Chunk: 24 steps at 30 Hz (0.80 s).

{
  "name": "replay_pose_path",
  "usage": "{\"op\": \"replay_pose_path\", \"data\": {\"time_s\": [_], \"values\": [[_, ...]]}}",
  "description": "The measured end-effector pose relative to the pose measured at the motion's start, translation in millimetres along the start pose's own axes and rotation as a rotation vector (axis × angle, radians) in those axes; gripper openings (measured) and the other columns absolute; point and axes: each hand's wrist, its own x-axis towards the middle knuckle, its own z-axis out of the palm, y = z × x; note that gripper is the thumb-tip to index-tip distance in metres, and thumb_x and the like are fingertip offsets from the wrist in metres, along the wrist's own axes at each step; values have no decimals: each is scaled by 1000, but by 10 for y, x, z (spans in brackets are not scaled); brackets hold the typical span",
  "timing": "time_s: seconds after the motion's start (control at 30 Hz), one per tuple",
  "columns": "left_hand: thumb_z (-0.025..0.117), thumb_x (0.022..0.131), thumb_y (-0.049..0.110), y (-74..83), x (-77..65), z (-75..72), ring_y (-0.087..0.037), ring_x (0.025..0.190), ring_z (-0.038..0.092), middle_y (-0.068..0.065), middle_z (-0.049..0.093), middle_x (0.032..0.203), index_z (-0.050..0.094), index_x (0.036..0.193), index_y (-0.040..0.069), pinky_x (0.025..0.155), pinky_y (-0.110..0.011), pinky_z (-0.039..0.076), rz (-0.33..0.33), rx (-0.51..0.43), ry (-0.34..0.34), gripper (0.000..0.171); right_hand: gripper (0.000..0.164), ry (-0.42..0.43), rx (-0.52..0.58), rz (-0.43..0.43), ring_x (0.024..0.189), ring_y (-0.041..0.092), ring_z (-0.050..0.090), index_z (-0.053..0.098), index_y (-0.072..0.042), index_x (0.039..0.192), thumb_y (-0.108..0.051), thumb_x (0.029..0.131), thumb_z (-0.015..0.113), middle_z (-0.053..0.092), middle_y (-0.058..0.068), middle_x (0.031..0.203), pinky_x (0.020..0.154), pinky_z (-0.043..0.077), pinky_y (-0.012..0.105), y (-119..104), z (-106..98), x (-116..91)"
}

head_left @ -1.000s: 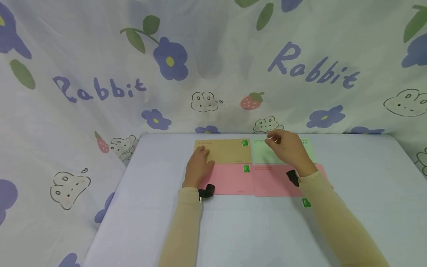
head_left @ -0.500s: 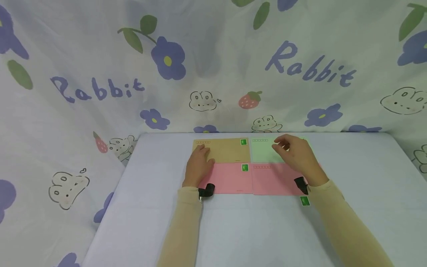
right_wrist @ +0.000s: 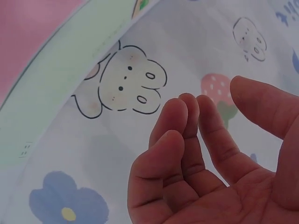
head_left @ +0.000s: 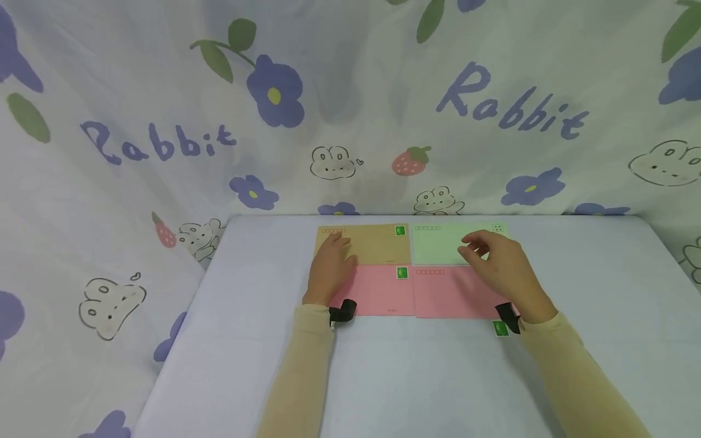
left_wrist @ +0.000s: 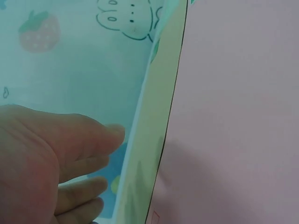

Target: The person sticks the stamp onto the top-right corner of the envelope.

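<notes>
My left hand (head_left: 331, 267) lies over the left side of a brown envelope (head_left: 378, 246) and the pink envelope (head_left: 378, 295) below it, holding nothing; whether it touches them I cannot tell. Both envelopes bear a green stamp at the upper right. Above the lower right of a light green envelope (head_left: 435, 246) hovers my right hand (head_left: 506, 267), fingers loosely bent. In the right wrist view, nothing sits between its thumb and fingers (right_wrist: 212, 140). Part of a second pink envelope (head_left: 449, 298) is hidden behind this hand. Just below that envelope lies a loose-looking green stamp (head_left: 501, 328).
The four-cornered layout stands near the back edge of a white table (head_left: 416, 377). Behind it hangs a white curtain (head_left: 361, 115) printed with rabbits, flowers and strawberries. A black strap piece (head_left: 344, 310) is at my left wrist.
My right hand has moved right and toward me over the green envelope, uncovering its printed upper-right corner. The left hand has stayed nearly in place. The envelopes lie as before.
</notes>
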Motion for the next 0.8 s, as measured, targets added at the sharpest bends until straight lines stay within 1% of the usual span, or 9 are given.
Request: {"op": "replay_pose_path", "data": {"time_s": [0.13, 0.37, 0.43, 0.6, 0.8], "values": [[61, 86, 21, 33, -1, -11, -24, 134, 32, -10, 41, 141, 56, 126, 4, 111, -35, 25, 13, 3, 7, 43, 27, 17, 2, -6, 76, 18, 56, 64, -9, 107, -29, 91, 57, 63, 2, 88, 65, 44, 33, 54, 5, -76], [62, 87, 22, 95, -21, -20, -23, 135, 31, -10, 40, 142, 55, 127, 5, 111, -35, 24, 26, 10, 6, 44, 26, 37, 10, -6, 80, 17, 57, 65, -9, 106, -28, 91, 57, 64, 1, 89, 69, 44, 35, 99, -9, -197], [62, 87, 22, 113, -22, -16, -23, 135, 30, -10, 40, 142, 55, 128, 6, 111, -34, 24, 31, 12, 5, 45, 25, 41, 12, -9, 78, 16, 57, 65, -9, 106, -27, 91, 57, 64, 1, 88, 68, 45, 35, 108, -18, -236], [62, 87, 22, 155, -15, 2, -23, 135, 30, -9, 41, 142, 56, 127, 7, 111, -34, 24, 45, 15, 11, 44, 25, 56, -10, 2, 72, 15, 54, 65, -10, 105, -28, 90, 58, 63, 0, 86, 65, 44, 33, 135, -49, -340], [63, 87, 23, 203, -23, 36, -22, 136, 29, -8, 41, 142, 56, 127, 8, 111, -33, 24, 60, 32, 7, 44, 26, 73, -14, 17, 74, 14, 55, 65, -11, 106, -30, 90, 58, 63, -1, 88, 64, 44, 28, 172, -94, -480]]}}
